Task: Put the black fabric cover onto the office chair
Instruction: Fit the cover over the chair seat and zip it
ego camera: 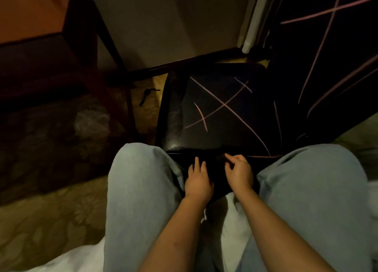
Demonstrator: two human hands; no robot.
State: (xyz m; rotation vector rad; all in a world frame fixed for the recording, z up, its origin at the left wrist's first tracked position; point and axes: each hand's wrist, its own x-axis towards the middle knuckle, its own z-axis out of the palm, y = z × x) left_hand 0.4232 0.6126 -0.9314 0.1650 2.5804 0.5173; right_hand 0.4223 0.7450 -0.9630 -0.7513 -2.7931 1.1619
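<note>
Patterned carpet (51, 210) lies under and to the left of the office chair (173, 116). The chair stands directly ahead of the seated person, its back rising on the right.

The black fabric cover (225, 100), marked with thin pink lines, lies over the chair seat and back. A glossy strip of the seat's left rim is uncovered.

Two legs (139, 179) in pale jeans flank the seat's front edge. Dark wooden furniture (77, 26) stands left of the chair.

Left hand (198, 181): below the seat's front edge, fingers straight and close together, flat on the cover fabric hanging there.

Right hand (239, 171): at the seat's front edge, fingers curled, apparently pinching the cover; the light is too dim to confirm.

A small dark object (147, 95) lies on the carpet just left of the chair.
</note>
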